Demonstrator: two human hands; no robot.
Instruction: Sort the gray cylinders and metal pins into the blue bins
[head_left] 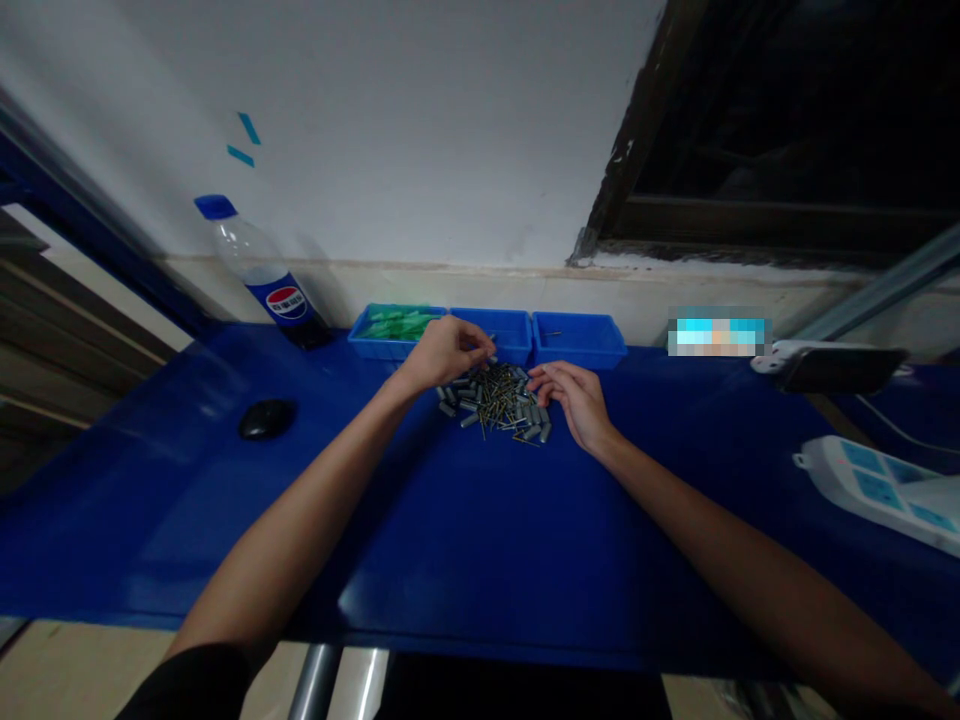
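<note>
On the blue tabletop lies a pile of screws [496, 402] mixed with small grey cylinders [469, 420] that look like wall plugs. Above its left rear side, my left hand [446, 352] is closed, thumb and fingertips drawn together. A tiny greyish thing shows at those fingertips, too small to name. My right hand [576, 398] is at the pile's right edge, its fingers loosely bent and apart, with nothing visible held. Behind the pile stand a blue bin with green pieces [401, 325], a middle blue bin [501, 325] and a right blue bin [589, 338] containing a small screw-like piece.
A Pepsi bottle [281, 300] stands by the wall at the left, with a black mouse [264, 420] nearer me. On the right are a phone [840, 370] on a white holder and a white power strip [877, 485]. The wall [420, 130] rises behind the bins.
</note>
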